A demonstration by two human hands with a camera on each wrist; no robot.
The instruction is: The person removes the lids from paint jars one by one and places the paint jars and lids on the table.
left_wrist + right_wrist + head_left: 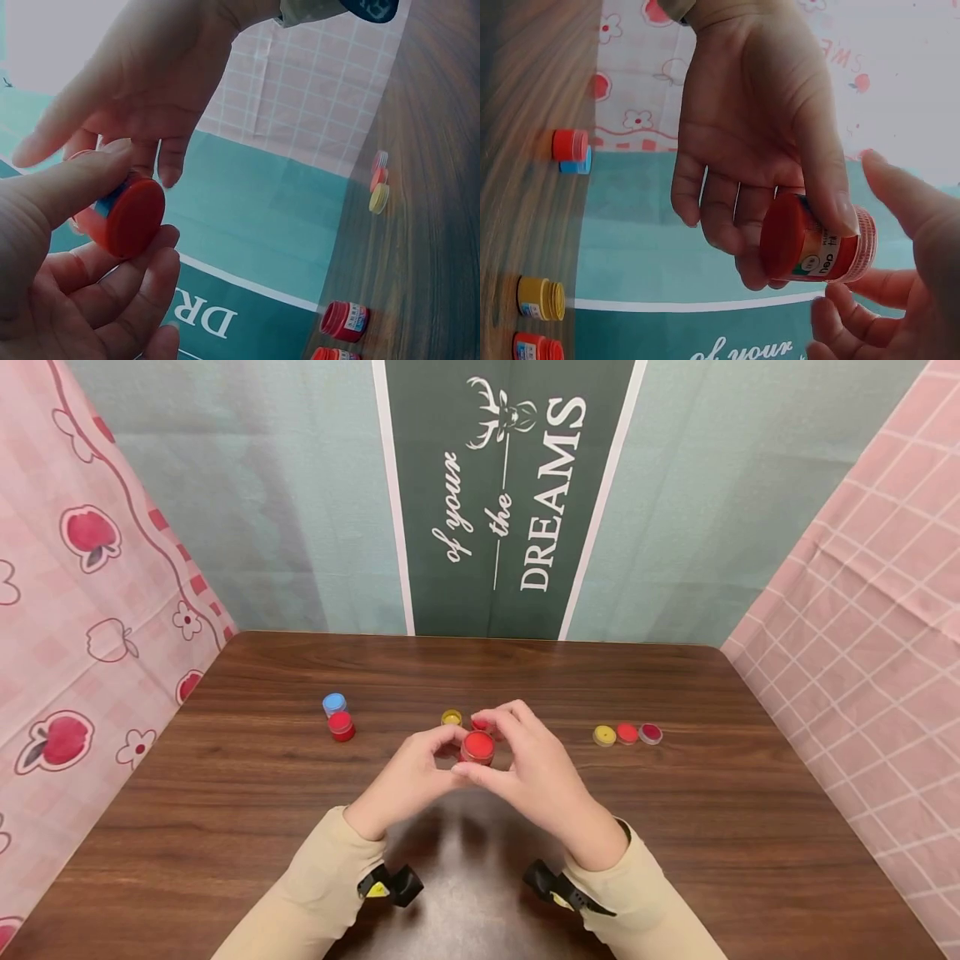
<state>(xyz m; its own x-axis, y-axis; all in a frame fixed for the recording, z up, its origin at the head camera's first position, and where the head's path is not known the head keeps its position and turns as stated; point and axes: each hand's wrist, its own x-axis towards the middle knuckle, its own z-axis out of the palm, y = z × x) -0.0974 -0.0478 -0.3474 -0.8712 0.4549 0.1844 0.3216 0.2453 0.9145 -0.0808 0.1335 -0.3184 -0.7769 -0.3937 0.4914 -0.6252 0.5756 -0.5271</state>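
Observation:
A small red paint jar [477, 747] with a clear ridged lid [866, 244] is held up above the table, lid toward the head camera. My left hand [411, 774] grips its body, thumb over the label and fingers behind, as the right wrist view shows. Around the lid curve the loosely spread fingers of my right hand [536, 772]; its thumb stands apart from the lid in the right wrist view. Past the hands are a lidless yellow jar [540, 298], a lidless red jar [538, 347] and a lidless dark red jar [345, 320], partly hidden in the head view.
On the left of the brown table [247, 827] a blue-lidded jar [333, 703] stands beside a red jar [341, 727]. To the right lie a yellow lid [604, 736], a red lid [627, 733] and a dark red lid [651, 734]. Curtains hang around the table.

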